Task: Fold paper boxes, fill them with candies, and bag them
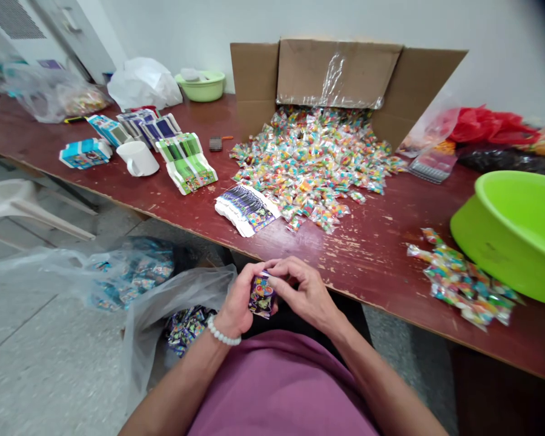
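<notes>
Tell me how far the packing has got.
Done: a clear bag by the left knee holds purple packs like the one in hand, and another bag holds blue ones. In hand: the left hand and right hand both grip one purple pack. Left: a big candy heap spilling from the box, flat purple cards, and more candy by the green basin.

There is one view only, from a camera worn on the person's head, looking forward and steeply down. It sits close above the left hand (240,303) and right hand (306,290), which fall low in the middle of the frame (the person's own torso fills the bottom edge). Beyond the hands it faces across the table (372,254) to the wall (254,24); left of the hands it takes in the floor (36,351).
</notes>
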The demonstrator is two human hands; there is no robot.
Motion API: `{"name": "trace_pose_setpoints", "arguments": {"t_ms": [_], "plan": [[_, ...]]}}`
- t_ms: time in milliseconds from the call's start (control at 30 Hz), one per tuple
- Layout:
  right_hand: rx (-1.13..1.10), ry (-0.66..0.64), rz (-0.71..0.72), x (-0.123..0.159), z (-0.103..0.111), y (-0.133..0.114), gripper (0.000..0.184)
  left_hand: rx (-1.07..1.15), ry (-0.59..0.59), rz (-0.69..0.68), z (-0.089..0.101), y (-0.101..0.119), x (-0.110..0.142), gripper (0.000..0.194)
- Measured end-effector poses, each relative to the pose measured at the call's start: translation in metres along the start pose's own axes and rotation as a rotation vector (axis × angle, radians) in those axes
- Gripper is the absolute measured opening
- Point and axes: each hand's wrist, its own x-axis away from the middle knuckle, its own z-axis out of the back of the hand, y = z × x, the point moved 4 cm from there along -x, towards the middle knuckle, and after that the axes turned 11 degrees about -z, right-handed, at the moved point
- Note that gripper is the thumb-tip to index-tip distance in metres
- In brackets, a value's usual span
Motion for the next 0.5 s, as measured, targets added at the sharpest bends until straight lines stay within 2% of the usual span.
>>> {"name": "trace_pose_setpoints", "arguments": {"t_ms": [33,67,133,200,233,267,367,500], "plan": [[0.106,0.016,0.088,0.004,-0.002,-0.002,0.008,0.080,0.013,0.028,0.001,-0.001,-0.002,0.041],[0.209,0.026,0.169,0.008,-0.004,-0.004,0.012,0.151,0.029,0.056,0.002,-0.002,-0.003,0.038],[0.403,0.023,0.274,0.015,-0.009,-0.003,0.043,0.240,0.060,0.102,0.004,-0.003,-0.006,0.034],[0.580,0.001,0.310,0.018,-0.015,0.001,0.079,0.265,0.074,0.113,0.007,-0.002,-0.007,0.030],[0.652,-0.008,0.313,0.018,-0.017,0.003,0.090,0.263,0.076,0.107,0.008,-0.002,-0.007,0.028],[0.703,-0.008,0.316,0.018,-0.019,0.004,0.094,0.259,0.078,0.084,0.009,-0.001,-0.008,0.026],[0.714,0.029,0.353,0.012,-0.023,0.007,0.084,0.261,0.099,-0.008,0.012,0.000,-0.008,0.020],[0.644,-0.012,0.393,0.003,-0.038,0.010,0.080,0.231,0.146,-0.082,0.020,-0.002,-0.004,0.030]]}}
